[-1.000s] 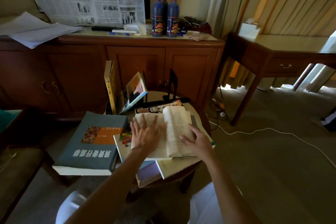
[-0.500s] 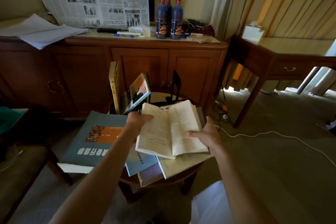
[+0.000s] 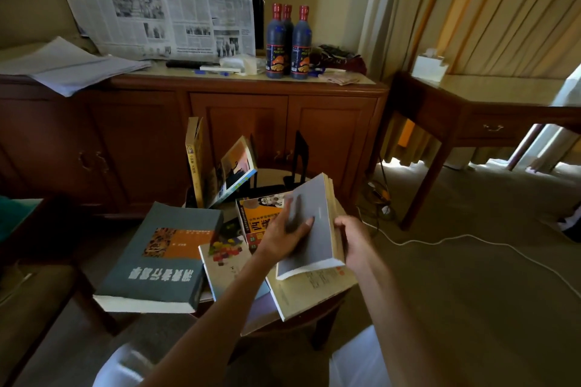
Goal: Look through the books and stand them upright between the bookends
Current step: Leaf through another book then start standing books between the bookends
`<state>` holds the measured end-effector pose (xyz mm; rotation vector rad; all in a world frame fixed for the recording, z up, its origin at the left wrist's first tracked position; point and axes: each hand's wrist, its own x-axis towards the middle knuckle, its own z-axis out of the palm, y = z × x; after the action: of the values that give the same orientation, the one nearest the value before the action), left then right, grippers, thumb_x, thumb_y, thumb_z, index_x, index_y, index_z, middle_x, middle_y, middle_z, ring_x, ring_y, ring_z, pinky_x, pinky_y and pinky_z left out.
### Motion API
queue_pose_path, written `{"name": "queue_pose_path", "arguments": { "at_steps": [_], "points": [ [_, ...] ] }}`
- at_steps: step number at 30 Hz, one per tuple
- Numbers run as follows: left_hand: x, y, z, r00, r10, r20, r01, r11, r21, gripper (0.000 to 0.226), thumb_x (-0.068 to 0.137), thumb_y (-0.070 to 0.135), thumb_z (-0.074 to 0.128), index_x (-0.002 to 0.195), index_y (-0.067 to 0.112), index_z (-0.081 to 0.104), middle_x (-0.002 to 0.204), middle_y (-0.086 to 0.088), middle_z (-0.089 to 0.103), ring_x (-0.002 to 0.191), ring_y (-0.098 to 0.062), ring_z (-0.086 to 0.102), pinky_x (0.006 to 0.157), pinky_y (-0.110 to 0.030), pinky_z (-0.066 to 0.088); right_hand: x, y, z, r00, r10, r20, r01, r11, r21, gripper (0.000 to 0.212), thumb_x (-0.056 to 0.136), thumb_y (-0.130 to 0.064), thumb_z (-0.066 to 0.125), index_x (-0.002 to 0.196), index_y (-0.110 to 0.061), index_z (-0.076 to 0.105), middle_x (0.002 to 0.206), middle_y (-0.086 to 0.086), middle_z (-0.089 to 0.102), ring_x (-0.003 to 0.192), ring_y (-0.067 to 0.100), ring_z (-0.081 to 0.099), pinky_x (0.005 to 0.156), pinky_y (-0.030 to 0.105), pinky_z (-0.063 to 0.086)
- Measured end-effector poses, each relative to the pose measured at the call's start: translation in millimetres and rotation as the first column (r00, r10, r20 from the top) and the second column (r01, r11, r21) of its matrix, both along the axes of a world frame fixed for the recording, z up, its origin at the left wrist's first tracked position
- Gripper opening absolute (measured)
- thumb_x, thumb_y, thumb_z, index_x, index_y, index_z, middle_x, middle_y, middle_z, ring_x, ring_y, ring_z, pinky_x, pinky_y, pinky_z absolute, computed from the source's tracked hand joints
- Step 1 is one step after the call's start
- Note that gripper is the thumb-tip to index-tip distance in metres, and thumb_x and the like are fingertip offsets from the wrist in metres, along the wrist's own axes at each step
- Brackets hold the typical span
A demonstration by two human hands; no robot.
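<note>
Since the earlier frame the open paperback [image 3: 314,223] has closed, grey cover uppermost. The left hand [image 3: 287,234] lies flat on that cover, fingers spread and blurred. The right hand [image 3: 353,237] grips its right edge. The book is tilted above the round table [image 3: 327,313], long axis pointing away toward the black bookend [image 3: 300,159]. Two books [image 3: 220,166] lean beyond, left of the bookend; the right hand is nearer the gap.

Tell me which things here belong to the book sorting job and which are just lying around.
Job: grey-covered book held by left hand and right hand; big teal book; orange book; upright yellow book; leaning book; black bookend.

Lying about: three sauce bottles; newspaper; loose papers; tissue box.
</note>
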<state>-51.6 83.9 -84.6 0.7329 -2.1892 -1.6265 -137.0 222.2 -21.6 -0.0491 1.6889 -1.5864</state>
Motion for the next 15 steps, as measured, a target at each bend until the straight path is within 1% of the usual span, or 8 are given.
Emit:
{"name": "queue_pose_path", "arguments": {
  "at_steps": [2,4,6,7,9,11,13,15],
  "points": [
    [-0.6,-3.6,-4.9,0.998,0.054,-0.018,-0.052,0.996,0.078,0.104,0.071,0.057,0.081,0.152,0.04,0.017,0.136,0.008,0.04,0.126,-0.021,0.046,0.102,-0.046,0.048,-2.4,2.0,-5.3,0.999,0.012,0.034,-0.01,0.999,-0.034,0.032,0.089,-0.043,0.061,0.106,-0.016,0.063,0.102,0.02,0.068,0.096,0.037,0.065,0.078,0.044,0.054],
    [2.1,-5.7,-3.1,0.993,0.1,-0.065,-0.079,0.961,0.263,0.103,0.057,0.053,0.091,0.141,0.03,0.036,0.133,-0.003,0.054,0.119,-0.024,0.057,0.094,-0.043,0.053,-1.9,1.5,-2.6,0.996,0.09,-0.03,-0.09,0.996,-0.009,0.043,0.079,-0.051,0.072,0.106,-0.018,0.066,0.1,0.018,0.071,0.095,0.036,0.067,0.086,0.046,0.054],
    [8.5,-10.8,-2.9,0.981,0.166,-0.1,-0.082,0.824,0.561,0.09,0.057,0.054,0.089,0.128,0.011,0.055,0.125,-0.017,0.064,0.109,-0.031,0.066,0.082,-0.04,0.056,-1.4,-0.8,2.1,0.986,0.12,-0.114,-0.119,0.993,0.01,0.043,0.077,-0.041,0.078,0.106,-0.012,0.067,0.097,0.016,0.072,0.088,0.032,0.068,0.079,0.04,0.055],
    [14.5,-12.5,-0.9,0.979,0.171,-0.108,-0.062,0.76,0.647,0.079,0.066,0.054,0.084,0.124,0.005,0.06,0.122,-0.021,0.066,0.107,-0.035,0.067,0.081,-0.042,0.057,-1.4,-1.5,4.7,0.984,0.123,-0.13,-0.124,0.992,-0.001,0.04,0.077,-0.036,0.079,0.105,-0.01,0.066,0.097,0.016,0.073,0.087,0.031,0.068,0.075,0.038,0.054],
    [25.9,-15.3,6.0,0.977,0.129,-0.168,0.032,0.696,0.717,0.051,0.088,0.042,0.069,0.124,0.006,0.063,0.118,-0.019,0.069,0.104,-0.034,0.069,0.083,-0.045,0.057,-0.5,-0.6,9.5,0.983,0.148,-0.108,-0.154,0.987,-0.046,0.038,0.078,-0.034,0.079,0.104,-0.011,0.065,0.099,0.014,0.072,0.092,0.031,0.067,0.077,0.038,0.052],
    [34.0,-18.1,12.0,0.96,0.085,-0.266,0.152,0.639,0.754,0.038,0.097,0.032,0.058,0.127,0.009,0.062,0.117,-0.017,0.069,0.1,-0.031,0.07,0.082,-0.044,0.058,4.5,-1.1,10.1,0.985,0.162,-0.054,-0.167,0.981,-0.104,0.037,0.079,-0.035,0.078,0.106,-0.014,0.065,0.101,0.012,0.072,0.097,0.031,0.065,0.078,0.039,0.05],
    [39.7,-17.4,19.6,0.947,0.079,-0.311,0.207,0.592,0.779,0.038,0.095,0.032,0.06,0.124,0.007,0.065,0.114,-0.017,0.07,0.096,-0.029,0.071,0.079,-0.041,0.059,15.2,-3.4,6.6,0.987,0.16,0.002,-0.158,0.972,-0.173,0.032,0.083,-0.035,0.074,0.106,-0.014,0.066,0.102,0.011,0.072,0.096,0.029,0.066,0.074,0.039,0.05],
    [41.1,-16.2,24.1,0.936,0.084,-0.343,0.244,0.548,0.8,0.051,0.081,0.037,0.075,0.119,0.004,0.068,0.11,-0.017,0.072,0.093,-0.03,0.072,0.076,-0.041,0.059,26.1,-8.3,-0.8,0.978,0.198,0.073,-0.164,0.931,-0.327,0.038,0.089,-0.033,0.067,0.12,-0.012,0.065,0.117,0.016,0.07,0.102,0.031,0.067,0.079,0.044,0.054]
  ]
}}
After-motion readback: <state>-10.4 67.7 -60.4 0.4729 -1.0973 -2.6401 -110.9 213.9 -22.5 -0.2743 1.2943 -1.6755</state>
